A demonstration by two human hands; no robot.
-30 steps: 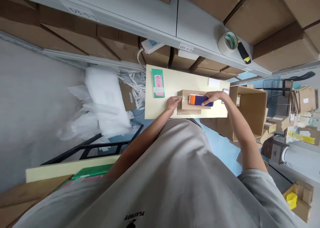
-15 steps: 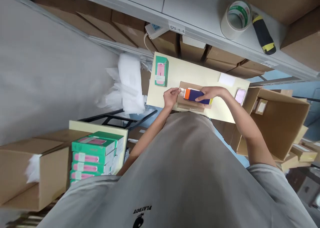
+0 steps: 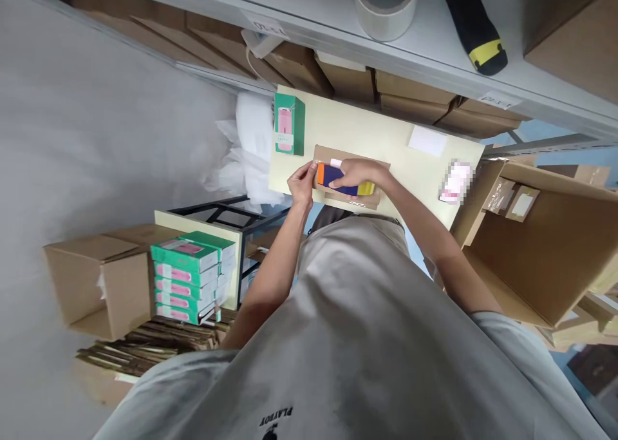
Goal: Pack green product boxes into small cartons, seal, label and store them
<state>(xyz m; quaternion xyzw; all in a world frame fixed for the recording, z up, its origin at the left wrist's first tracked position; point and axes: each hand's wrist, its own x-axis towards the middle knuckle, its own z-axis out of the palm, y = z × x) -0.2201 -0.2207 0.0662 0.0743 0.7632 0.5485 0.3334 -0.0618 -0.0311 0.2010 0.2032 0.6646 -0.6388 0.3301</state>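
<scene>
A small brown cardboard box lies on a pale yellow table. My right hand is closed around a blue tape dispenser with an orange end and a yellow end, held on top of the box. My left hand is at the box's left end, fingers pinched at the dispenser's orange end; what they hold is too small to make out. A green box with a pink picture stands on the table just left of the brown box.
A white slip and a blurred phone lie on the table's right part. A large cardboard box with its flaps up stands to the right. A stack of green boxes sits lower left. A tape roll and a black-yellow tool rest on the shelf.
The view has swung, so the table sits further left and the shelf is closer. The dispenser has slid towards the box's left end, near my left hand.
</scene>
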